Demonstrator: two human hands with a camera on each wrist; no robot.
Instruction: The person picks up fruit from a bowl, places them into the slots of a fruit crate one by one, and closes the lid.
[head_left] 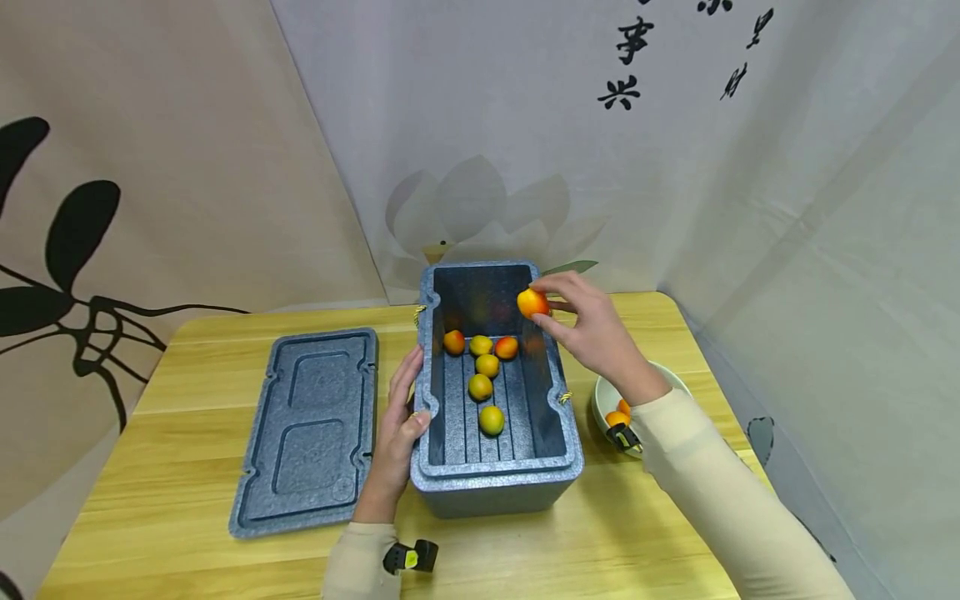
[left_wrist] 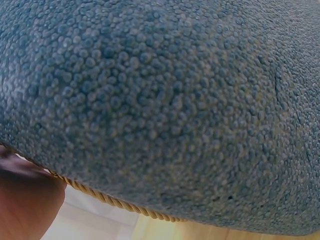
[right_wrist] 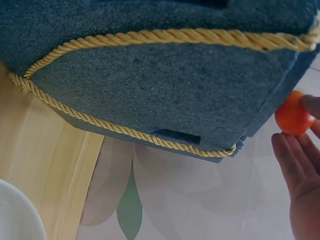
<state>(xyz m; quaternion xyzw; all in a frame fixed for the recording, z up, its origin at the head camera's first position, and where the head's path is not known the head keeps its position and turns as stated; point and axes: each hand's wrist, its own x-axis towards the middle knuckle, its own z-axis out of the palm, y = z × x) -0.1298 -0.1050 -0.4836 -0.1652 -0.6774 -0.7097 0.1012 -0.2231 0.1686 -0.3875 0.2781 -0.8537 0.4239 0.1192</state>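
Note:
My right hand (head_left: pixel 600 329) pinches a small round red-and-orange fruit (head_left: pixel 533 302) between thumb and fingertips, over the right rim of a blue-grey foam box (head_left: pixel 498 475). The right wrist view shows this fruit (right_wrist: pixel 294 114) beside the box's upper edge. Inside the open box, several small fruits lie on the ribbed floor, among them a yellow one (head_left: pixel 491 421) and a reddish one (head_left: pixel 506 347). Along the box's left outer wall, my left hand (head_left: pixel 397 429) rests with fingers extended and thumb on the rim. Foam wall (left_wrist: pixel 165 110) fills most of the left wrist view.
The box's foam lid (head_left: pixel 307 433) lies on the wooden table (head_left: pixel 157 467) to the left. A pale bowl (head_left: pixel 600 406) with orange fruits (head_left: pixel 618 417) stands at the right, partly hidden by my right arm. Yellow rope (right_wrist: pixel 165 36) runs along the box's side. Printed cloth (head_left: pixel 487 100) hangs behind.

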